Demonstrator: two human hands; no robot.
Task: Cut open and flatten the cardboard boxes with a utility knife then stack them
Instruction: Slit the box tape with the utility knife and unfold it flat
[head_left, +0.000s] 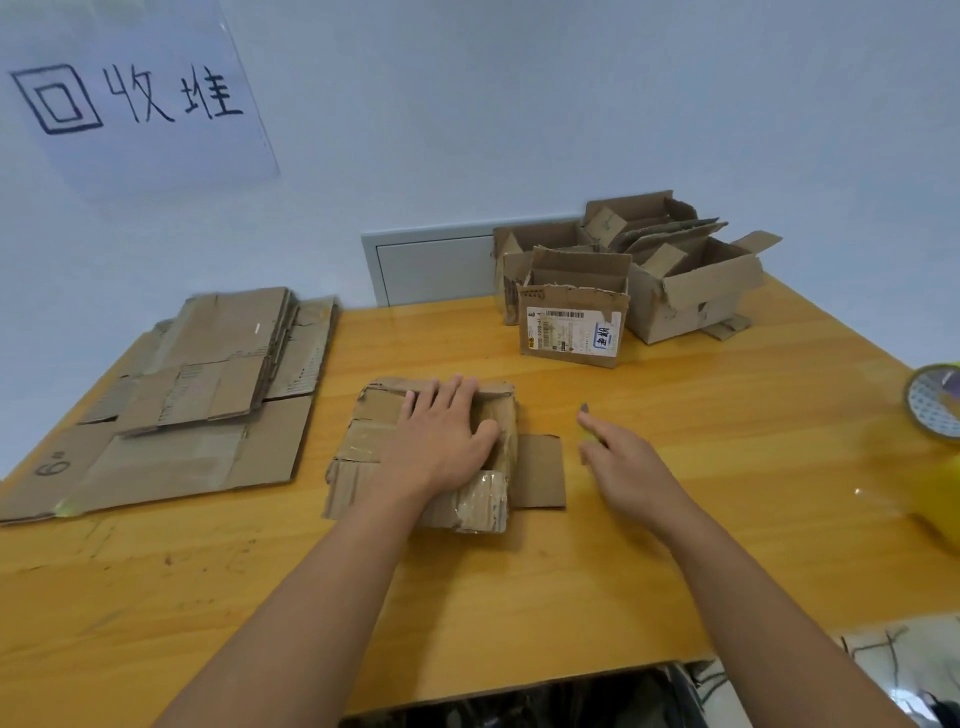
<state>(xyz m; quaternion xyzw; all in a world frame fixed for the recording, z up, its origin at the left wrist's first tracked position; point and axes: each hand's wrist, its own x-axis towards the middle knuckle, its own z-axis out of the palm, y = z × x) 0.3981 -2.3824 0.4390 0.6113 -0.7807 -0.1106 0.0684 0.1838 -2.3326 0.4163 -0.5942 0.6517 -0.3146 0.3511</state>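
One squashed brown cardboard box (426, 457) lies mid-table, long axis running away from the person. Left hand (441, 436) presses flat on it, fingers spread. Right hand (623, 462) is just right of it, curled round a thin yellow-green tool (589, 423) — knife? mostly hidden. Flattened brown cardboard stack (182, 405) sits far left — left hand nearer.

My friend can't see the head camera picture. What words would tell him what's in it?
A person's left hand presses a flattened cardboard box on a wooden table, while the right hand holds a utility knife. Flattened boxes are stacked left; open boxes stand behind.
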